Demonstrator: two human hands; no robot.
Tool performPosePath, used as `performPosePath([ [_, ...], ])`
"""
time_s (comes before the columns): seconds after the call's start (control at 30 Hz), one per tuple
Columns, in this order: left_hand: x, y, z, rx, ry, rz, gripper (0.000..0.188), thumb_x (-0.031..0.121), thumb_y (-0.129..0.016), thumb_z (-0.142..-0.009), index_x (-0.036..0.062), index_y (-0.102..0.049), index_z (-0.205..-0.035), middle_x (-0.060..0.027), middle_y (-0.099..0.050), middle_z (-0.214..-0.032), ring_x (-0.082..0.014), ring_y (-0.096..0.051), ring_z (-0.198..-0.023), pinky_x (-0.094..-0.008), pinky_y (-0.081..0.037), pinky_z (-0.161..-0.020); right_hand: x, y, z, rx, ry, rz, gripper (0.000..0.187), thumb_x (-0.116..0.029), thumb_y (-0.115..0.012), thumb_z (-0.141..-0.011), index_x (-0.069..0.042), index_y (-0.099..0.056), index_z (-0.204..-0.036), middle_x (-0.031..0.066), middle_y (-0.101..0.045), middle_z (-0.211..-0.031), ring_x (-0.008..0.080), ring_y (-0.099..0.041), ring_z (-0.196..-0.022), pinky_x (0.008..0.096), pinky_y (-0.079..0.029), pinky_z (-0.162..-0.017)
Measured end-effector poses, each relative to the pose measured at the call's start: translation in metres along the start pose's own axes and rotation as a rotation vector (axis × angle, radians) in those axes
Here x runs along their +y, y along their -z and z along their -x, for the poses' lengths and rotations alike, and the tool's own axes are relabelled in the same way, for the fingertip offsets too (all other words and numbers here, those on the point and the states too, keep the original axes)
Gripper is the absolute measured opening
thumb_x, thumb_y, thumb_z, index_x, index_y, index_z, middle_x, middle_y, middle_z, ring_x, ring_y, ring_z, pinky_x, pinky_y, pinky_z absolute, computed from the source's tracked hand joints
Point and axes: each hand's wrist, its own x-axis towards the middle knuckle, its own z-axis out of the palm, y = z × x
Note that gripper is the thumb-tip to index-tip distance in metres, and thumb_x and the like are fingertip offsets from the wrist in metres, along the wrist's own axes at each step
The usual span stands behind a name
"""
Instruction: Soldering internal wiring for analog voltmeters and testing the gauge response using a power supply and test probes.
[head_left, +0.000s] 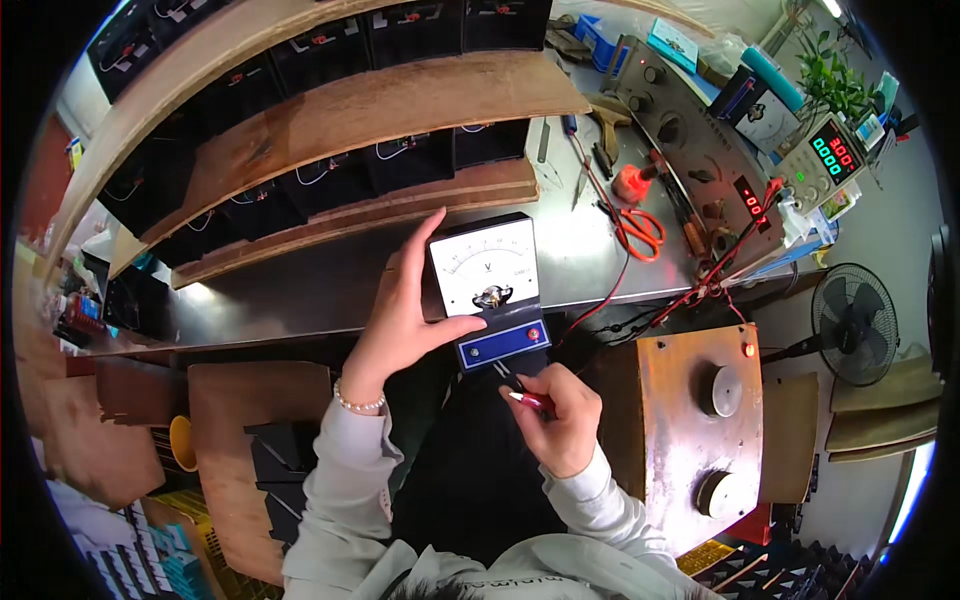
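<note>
My left hand [398,318] grips an analog voltmeter [482,262] by its left side, thumb across the lower front. The meter has a white dial face, an open cut-out showing its movement, and a blue strip with a red and a dark terminal. It is held tilted at the bench's front edge. My right hand [562,418] is closed just below the meter on a red pen-like tool [533,401] with a pale tip. Two thin metal prongs [503,371] show between this hand and the meter; whether they belong to something in my fingers, I cannot tell.
Wooden shelves [400,100] hold several black meter cases. Orange-handled scissors [640,235], a red bottle [632,184] and cables lie on the metal bench [570,265]. A lit power supply [822,160] stands right. A knobbed metal box [700,430] and a fan [855,322] are nearer.
</note>
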Motion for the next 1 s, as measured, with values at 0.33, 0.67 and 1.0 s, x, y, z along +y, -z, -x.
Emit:
performPosePath([
  [0.33,-0.004,0.002,0.004,0.012,-0.043,-0.058,0.118,0.024,-0.089,-0.072,0.0036,-0.013,-0.159,-0.0287,-0.053,-0.134,-0.0421,-0.054,-0.124,-0.0439,-0.040,-0.105,-0.016,-0.018,-0.003,-0.063,-0.103,0.022,0.026,-0.002,-0.086,-0.075,0.000,-0.063,-0.088,0.0077,-0.066,-0.083,0.0146,-0.069,-0.073,0.0268,-0.055,-0.062],
  [0.67,0.005,-0.005,0.007,0.041,0.120,0.182,0.113,0.021,-0.088,-0.073,0.0048,-0.016,-0.159,-0.0240,-0.058,-0.125,-0.0364,-0.057,-0.122,-0.0420,-0.042,-0.102,0.019,0.020,-0.009,0.142,-0.158,-0.108,0.022,0.001,-0.084,-0.075,0.000,-0.064,-0.084,0.0054,-0.060,-0.074,0.0126,-0.059,-0.063,0.0253,-0.045,-0.056],
  [1.0,-0.005,-0.009,0.003,0.026,0.039,0.047,0.112,0.018,-0.089,-0.074,0.0056,-0.017,-0.159,-0.0198,-0.059,-0.124,-0.0288,-0.059,-0.115,-0.0385,-0.048,-0.097,0.024,0.011,-0.019,0.084,-0.244,-0.070,0.020,0.002,-0.083,-0.076,0.003,-0.067,-0.088,0.0055,-0.066,-0.080,0.0089,-0.062,-0.069,0.0230,-0.048,-0.061],
])
